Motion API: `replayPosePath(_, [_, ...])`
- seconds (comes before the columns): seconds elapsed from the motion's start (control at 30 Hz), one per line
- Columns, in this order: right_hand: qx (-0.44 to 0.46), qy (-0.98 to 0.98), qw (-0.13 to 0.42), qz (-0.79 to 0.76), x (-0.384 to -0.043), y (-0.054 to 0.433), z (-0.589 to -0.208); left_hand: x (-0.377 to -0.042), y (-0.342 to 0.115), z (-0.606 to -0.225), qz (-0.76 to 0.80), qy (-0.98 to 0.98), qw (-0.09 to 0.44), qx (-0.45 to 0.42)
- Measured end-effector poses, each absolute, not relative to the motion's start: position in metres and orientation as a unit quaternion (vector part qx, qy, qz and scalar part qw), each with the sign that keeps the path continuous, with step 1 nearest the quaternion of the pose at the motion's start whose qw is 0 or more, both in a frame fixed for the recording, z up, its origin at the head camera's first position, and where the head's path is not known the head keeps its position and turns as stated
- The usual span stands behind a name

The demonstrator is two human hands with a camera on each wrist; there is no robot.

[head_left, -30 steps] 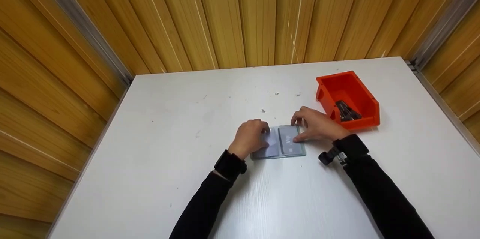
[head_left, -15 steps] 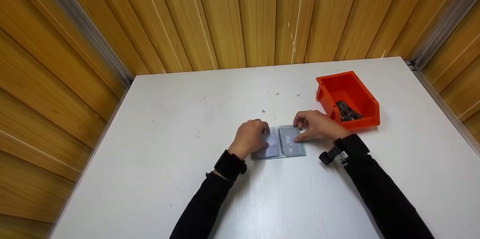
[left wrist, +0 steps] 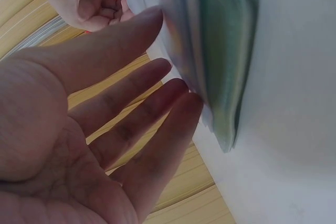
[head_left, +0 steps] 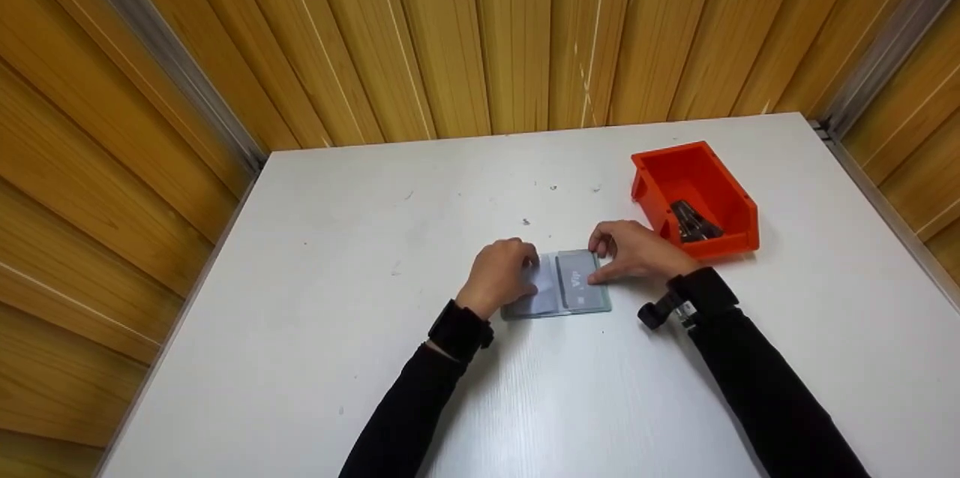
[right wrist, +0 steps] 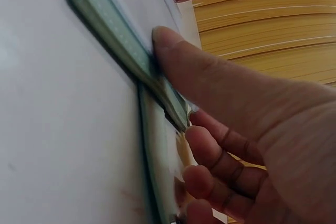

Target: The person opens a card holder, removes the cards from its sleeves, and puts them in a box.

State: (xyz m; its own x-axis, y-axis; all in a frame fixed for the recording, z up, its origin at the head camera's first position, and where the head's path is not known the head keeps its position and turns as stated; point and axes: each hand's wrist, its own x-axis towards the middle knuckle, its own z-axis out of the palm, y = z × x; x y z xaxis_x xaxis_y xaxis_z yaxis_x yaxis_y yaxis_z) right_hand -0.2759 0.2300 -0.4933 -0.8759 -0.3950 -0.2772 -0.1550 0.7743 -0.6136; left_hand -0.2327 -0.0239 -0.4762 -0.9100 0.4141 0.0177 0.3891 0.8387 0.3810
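Note:
A green-edged card holder [head_left: 557, 305] lies spread on the white table, with clear sleeves and a grey card [head_left: 576, 283] showing on its right half. My left hand [head_left: 496, 275] rests its thumb and fingertips on the left half, partly covering it. In the left wrist view the fingers [left wrist: 152, 156] are fairly straight against the stacked sleeves [left wrist: 181, 30]. At the right edge, my right hand [head_left: 637, 251] pinches the holder. The right wrist view shows its thumb [right wrist: 178, 56] on the upper face and curled fingers by the edge of the green cover [right wrist: 113, 38].
Behind the right hand stands a red-orange bin [head_left: 694, 196] holding several dark metal clip-like pieces [head_left: 694, 221]. Wood-patterned panels [head_left: 450, 35] rise along the back and sides of the white table [head_left: 300, 313].
My right hand's fingers have drawn back slightly from the holder's top right corner toward its right edge. The left hand and the card holder have stayed in place.

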Motion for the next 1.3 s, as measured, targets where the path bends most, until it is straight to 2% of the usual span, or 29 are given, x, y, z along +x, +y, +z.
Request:
replayPosePath(0.27, [-0.174, 0.911, 0.179, -0.327, -0.276, 0.229, -0.494, -0.233, -0.025, -0.476, 0.194, 0.957, 0.033, 0.213])
replayPosePath(0.47, [-0.161, 0.912, 0.151, -0.345, -0.274, 0.225, -0.492, -0.234, -0.024, -0.475, 0.193, 0.957, 0.038, 0.212])
replayPosePath(0.63, [-0.168, 0.913, 0.153, -0.34, -0.273, 0.224, -0.488, -0.234, -0.025, -0.476, 0.198, 0.956, 0.038, 0.212])
replayPosePath(0.83, [-0.193, 0.895, 0.183, -0.357, -0.271, 0.223, -0.485, -0.24, -0.032, -0.476, 0.253, 0.945, 0.038, 0.205])
replayPosePath(1.1, [-0.275, 0.834, 0.283, -0.386, -0.264, 0.21, -0.487, -0.25, -0.035, -0.469, 0.311, 0.93, -0.077, 0.182])
replayPosePath(1.17, [-0.303, 0.831, 0.283, -0.372, -0.263, 0.209, -0.487, -0.248, -0.034, -0.47, 0.306, 0.928, -0.062, 0.205])
replayPosePath(1.3, [-0.326, 0.84, 0.247, -0.357, -0.264, 0.211, -0.488, -0.244, -0.029, -0.472, 0.281, 0.918, 0.042, 0.277])
